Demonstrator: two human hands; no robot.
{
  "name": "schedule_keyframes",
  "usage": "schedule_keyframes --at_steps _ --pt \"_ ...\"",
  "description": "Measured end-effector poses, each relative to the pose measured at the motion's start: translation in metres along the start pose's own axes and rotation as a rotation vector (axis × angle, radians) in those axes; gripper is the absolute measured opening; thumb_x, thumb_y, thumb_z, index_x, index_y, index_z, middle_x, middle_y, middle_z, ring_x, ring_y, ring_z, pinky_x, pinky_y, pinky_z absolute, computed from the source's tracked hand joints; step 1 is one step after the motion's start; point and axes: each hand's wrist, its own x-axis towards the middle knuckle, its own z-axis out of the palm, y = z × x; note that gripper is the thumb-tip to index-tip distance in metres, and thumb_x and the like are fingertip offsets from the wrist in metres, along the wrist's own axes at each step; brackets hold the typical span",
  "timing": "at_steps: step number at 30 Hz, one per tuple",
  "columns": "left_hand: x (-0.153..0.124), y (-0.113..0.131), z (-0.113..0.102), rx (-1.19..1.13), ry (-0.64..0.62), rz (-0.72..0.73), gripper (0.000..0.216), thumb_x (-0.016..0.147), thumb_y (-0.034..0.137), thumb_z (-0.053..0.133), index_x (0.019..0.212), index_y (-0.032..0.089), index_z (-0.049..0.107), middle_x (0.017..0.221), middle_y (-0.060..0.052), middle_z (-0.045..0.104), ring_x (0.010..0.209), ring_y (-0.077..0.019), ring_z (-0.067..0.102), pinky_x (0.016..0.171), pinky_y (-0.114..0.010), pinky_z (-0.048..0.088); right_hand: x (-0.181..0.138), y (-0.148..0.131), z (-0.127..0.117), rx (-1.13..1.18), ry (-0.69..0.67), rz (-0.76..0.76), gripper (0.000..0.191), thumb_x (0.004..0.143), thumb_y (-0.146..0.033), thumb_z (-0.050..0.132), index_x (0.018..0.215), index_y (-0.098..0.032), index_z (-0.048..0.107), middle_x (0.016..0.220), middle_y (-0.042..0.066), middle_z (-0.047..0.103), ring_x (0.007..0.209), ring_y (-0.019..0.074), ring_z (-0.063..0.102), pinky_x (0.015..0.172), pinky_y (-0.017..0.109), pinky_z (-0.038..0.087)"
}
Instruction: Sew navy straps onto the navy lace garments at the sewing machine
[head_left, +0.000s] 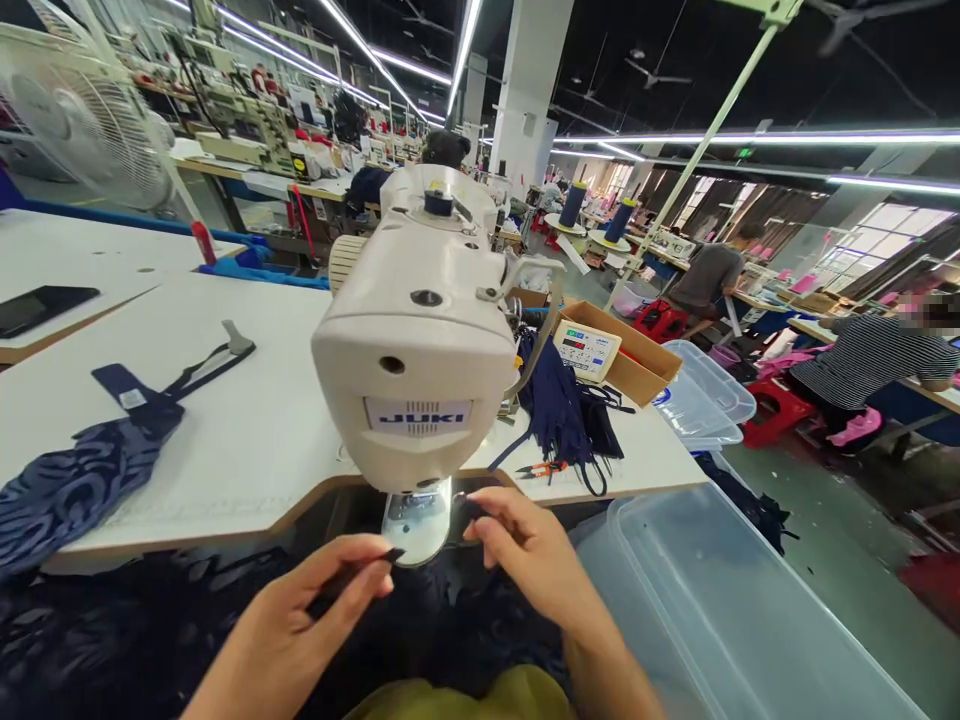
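Note:
A white JUKI sewing machine stands on the white table right in front of me. Under its head lies dark navy fabric that spreads over my lap. My left hand pinches a narrow dark strip between thumb and fingers, just left of the presser foot area. My right hand is closed in a pinch on a small dark piece of the fabric just right of the needle plate.
A patterned navy garment and black straps lie on the table's left. Navy straps, orange snips, a control panel and a cardboard box sit right. Clear plastic bins stand beside me. Other workers sit at right.

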Motion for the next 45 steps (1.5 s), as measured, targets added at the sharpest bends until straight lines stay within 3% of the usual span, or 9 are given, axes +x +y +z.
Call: schedule_keyframes --at_steps 5,12,18,22,26,33,36,39,45 --pt "0.008 0.025 0.022 -0.092 -0.145 0.005 0.033 0.079 0.050 0.059 0.101 0.026 0.064 0.074 0.004 0.069 0.069 -0.0132 0.065 0.068 -0.018 0.051 -0.006 -0.008 0.019 -0.183 -0.048 -0.069 0.011 0.087 -0.026 0.061 0.096 -0.024 0.067 0.084 -0.004 0.069 0.073 0.0094 0.060 0.066 0.017 0.043" --pt "0.006 0.027 0.025 0.019 -0.165 0.072 0.024 0.087 0.040 0.048 0.079 0.022 0.061 0.064 0.005 0.057 0.062 -0.0099 0.053 0.060 -0.016 0.043 -0.011 -0.006 0.023 -0.275 -0.086 -0.156 0.013 0.091 -0.029 0.058 0.096 -0.024 0.069 0.085 -0.001 0.069 0.076 0.0109 0.062 0.070 0.018 0.044" --pt "0.001 0.015 0.024 0.269 -0.102 0.374 0.021 0.092 0.034 0.043 0.087 0.024 0.060 0.070 0.004 0.060 0.060 -0.0088 0.058 0.057 -0.015 0.045 -0.014 -0.004 0.031 -0.315 -0.140 -0.287 0.017 0.094 -0.031 0.053 0.097 -0.024 0.068 0.091 0.002 0.072 0.083 0.0145 0.065 0.076 0.023 0.046" --pt "-0.001 0.005 0.022 0.367 -0.123 0.587 0.020 0.094 0.024 0.038 0.101 0.025 0.057 0.085 0.002 0.063 0.068 -0.0071 0.063 0.062 -0.012 0.047 -0.017 -0.005 0.029 -0.113 -0.217 -0.081 0.019 0.096 -0.034 0.047 0.099 -0.024 0.062 0.085 0.000 0.073 0.068 0.0117 0.067 0.067 0.020 0.048" --pt "-0.004 -0.007 0.024 0.433 -0.112 0.767 0.036 0.091 0.010 0.032 0.122 0.020 0.048 0.105 -0.006 0.063 0.076 -0.0071 0.066 0.069 -0.012 0.049 -0.020 -0.006 0.029 0.039 -0.273 0.086 0.018 0.096 -0.035 0.045 0.109 -0.023 0.052 0.071 -0.002 0.072 0.066 0.0127 0.069 0.061 0.019 0.049" --pt "-0.006 -0.014 0.022 0.620 -0.058 0.902 0.038 0.088 0.010 0.035 0.122 0.018 0.052 0.104 -0.008 0.067 0.084 -0.0132 0.068 0.074 -0.018 0.053 -0.016 -0.013 0.020 -0.287 -0.319 -0.052 0.018 0.098 -0.030 0.042 0.102 -0.024 0.058 0.076 -0.002 0.072 0.070 0.0120 0.068 0.065 0.018 0.046" --pt "-0.005 -0.009 0.022 0.551 -0.066 0.897 0.038 0.088 0.010 0.034 0.121 0.018 0.051 0.105 -0.008 0.067 0.085 -0.0139 0.069 0.073 -0.018 0.054 -0.016 -0.011 0.020 -0.464 -0.287 -0.186 0.021 0.099 -0.032 0.039 0.098 -0.024 0.059 0.077 -0.002 0.070 0.069 0.0121 0.066 0.065 0.019 0.044" --pt "-0.004 0.002 0.024 0.400 -0.130 0.772 0.035 0.090 0.012 0.035 0.120 0.021 0.052 0.105 -0.006 0.067 0.085 -0.0115 0.068 0.075 -0.015 0.052 -0.018 -0.006 0.026 -0.617 -0.223 -0.252 0.021 0.097 -0.028 0.041 0.085 -0.023 0.058 0.069 -0.002 0.065 0.061 0.0115 0.061 0.058 0.021 0.039" --pt "-0.003 0.018 0.028 0.243 -0.216 0.505 0.018 0.090 0.019 0.042 0.092 0.023 0.060 0.079 0.002 0.063 0.067 -0.0072 0.062 0.066 -0.012 0.049 -0.017 -0.003 0.037 -0.547 -0.030 -0.114 0.012 0.086 -0.019 0.045 0.080 -0.022 0.055 0.061 -0.004 0.056 0.050 0.0093 0.052 0.050 0.020 0.033"
